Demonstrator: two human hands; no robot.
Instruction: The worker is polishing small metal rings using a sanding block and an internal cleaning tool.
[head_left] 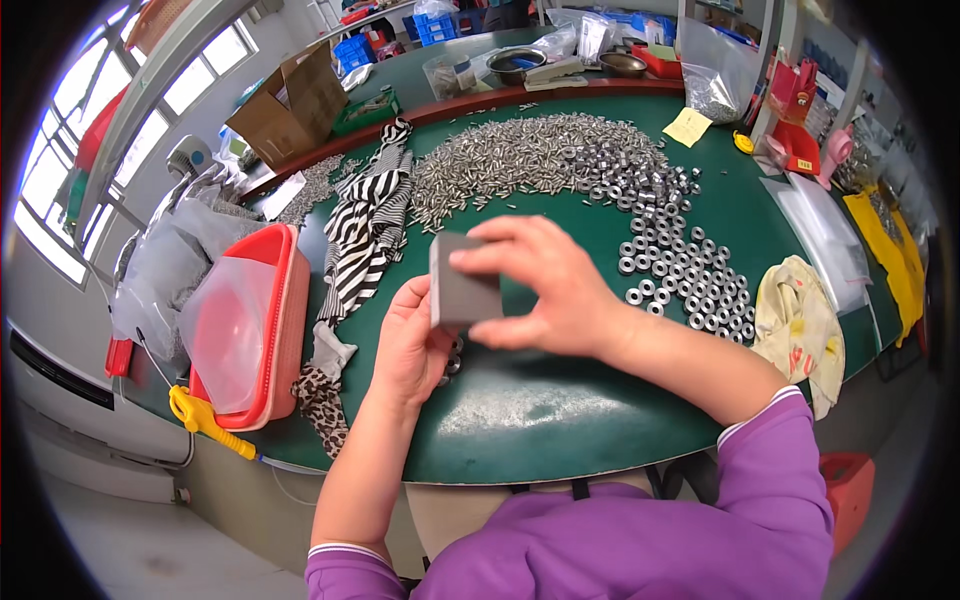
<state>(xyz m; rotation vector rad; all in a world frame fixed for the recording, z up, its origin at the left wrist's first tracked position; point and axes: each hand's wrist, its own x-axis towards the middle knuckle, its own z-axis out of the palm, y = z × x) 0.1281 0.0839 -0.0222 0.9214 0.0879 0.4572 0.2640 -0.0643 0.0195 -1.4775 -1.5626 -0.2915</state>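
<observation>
Above the middle of the green table, a flat grey block is held between my two hands. My left hand grips its left side and lower edge. The fingers of my right hand close over its top and right side, slightly smeared by motion. Beyond the block spreads a heap of small metal pins. Ring-shaped metal parts lie to the right, many in a loose group. A few more rings show beside my left wrist, partly hidden by it.
At left stand a red plastic basket with a clear bag in it and a yellow air gun. A zebra-striped cloth borders the pins. On the right lie a stained glove and plastic bags. A cardboard box sits far left.
</observation>
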